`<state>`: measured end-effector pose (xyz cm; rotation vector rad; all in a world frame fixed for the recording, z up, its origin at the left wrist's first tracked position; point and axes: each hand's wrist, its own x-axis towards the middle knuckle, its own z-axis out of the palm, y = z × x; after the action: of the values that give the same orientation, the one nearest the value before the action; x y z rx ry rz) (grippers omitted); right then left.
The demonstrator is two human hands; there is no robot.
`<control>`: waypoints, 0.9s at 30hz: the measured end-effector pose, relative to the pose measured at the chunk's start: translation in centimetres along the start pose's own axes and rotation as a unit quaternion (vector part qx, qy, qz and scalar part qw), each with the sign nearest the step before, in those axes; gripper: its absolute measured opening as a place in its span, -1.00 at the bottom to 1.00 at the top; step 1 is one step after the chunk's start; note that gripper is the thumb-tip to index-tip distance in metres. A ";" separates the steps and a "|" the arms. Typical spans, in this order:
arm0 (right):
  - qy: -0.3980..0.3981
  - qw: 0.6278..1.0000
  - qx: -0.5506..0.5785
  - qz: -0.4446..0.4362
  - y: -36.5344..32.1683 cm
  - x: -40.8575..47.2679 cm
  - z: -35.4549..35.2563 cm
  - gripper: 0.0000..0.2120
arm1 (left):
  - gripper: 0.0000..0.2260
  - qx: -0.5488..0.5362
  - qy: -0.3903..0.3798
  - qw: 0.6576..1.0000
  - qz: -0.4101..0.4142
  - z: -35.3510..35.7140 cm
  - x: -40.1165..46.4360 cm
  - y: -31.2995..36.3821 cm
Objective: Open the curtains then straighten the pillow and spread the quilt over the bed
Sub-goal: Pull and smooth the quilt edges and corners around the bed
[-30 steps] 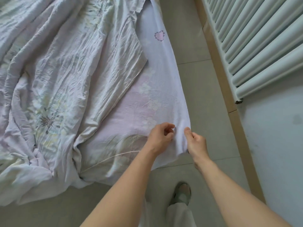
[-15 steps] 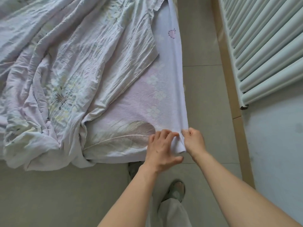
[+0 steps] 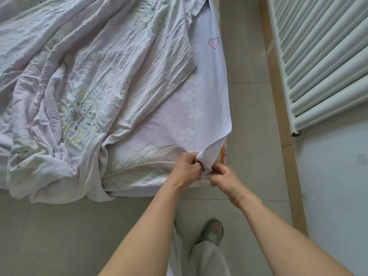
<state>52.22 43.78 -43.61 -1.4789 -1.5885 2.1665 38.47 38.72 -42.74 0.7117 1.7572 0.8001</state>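
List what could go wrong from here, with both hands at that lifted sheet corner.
1. The left hand and right hand grip the bed sheet corner, folded back off the bed; a hard pull may drag more sheet off.
2. The crumpled quilt lies on the same sheet and hangs over the near edge; tugging might slide it onto the floor.
3. The slippered foot stands close under the corner; loose fabric could snag it.

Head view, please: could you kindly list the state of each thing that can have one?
Quilt: crumpled, bunched to one side, not spread.
Bed sheet: flat on top, near corner lifted and folded back.
Left hand: grips the lifted sheet corner.
Right hand: fingers curled at the sheet's edge under the corner.
Radiator: mounted on the wall.
Slipper: on the foot, on the floor.
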 end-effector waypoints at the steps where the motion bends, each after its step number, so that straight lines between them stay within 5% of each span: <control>1: -0.013 1.000 -0.008 -0.012 -0.3 -0.2 0.4 -0.59 | -0.74 0.006 -0.003 1.000 0.006 -0.1 -0.1 0.1; 6: -0.002 0.996 0.029 -0.079 -0.7 -0.1 0.3 -0.61 | -0.76 -0.033 -0.002 0.999 0.006 -0.3 -0.3 0.2; 11: -0.026 0.996 -0.078 -0.027 -0.6 0.0 0.4 -0.79 | -0.72 -0.068 -0.001 0.998 0.012 0.0 -0.8 1.0; 14: -0.137 0.962 -0.232 0.039 0.5 0.1 0.1 -0.80 | -0.73 -0.066 0.003 0.998 -0.017 1.6 -1.5 1.0; 16: -0.275 0.892 -0.339 0.118 1.8 -0.8 -0.6 -0.82 | -0.72 -0.041 -0.017 0.999 -0.018 3.0 -2.1 0.3; 18: -0.237 0.868 -0.363 0.241 2.4 -1.8 -1.4 -0.81 | -0.64 -0.010 -0.034 0.999 -0.008 4.2 -2.2 -0.7; 20: -0.145 0.889 -0.343 0.268 4.0 -2.2 -2.5 -0.84 | -0.56 0.022 -0.035 0.999 -0.004 4.9 -1.9 -1.6; 24: 0.010 0.956 -0.249 0.156 4.9 -1.5 -3.0 -0.93 | -0.48 0.026 -0.047 0.998 -0.014 5.5 -1.6 -1.8; 27: 0.179 0.977 -0.116 0.028 3.2 0.1 -3.1 -0.81 | -0.54 0.038 -0.024 0.999 -0.013 5.7 -0.6 -1.9</control>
<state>55.78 44.52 -46.12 -1.8713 -1.7250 1.6533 43.91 38.15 -45.37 0.7525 1.7573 0.6957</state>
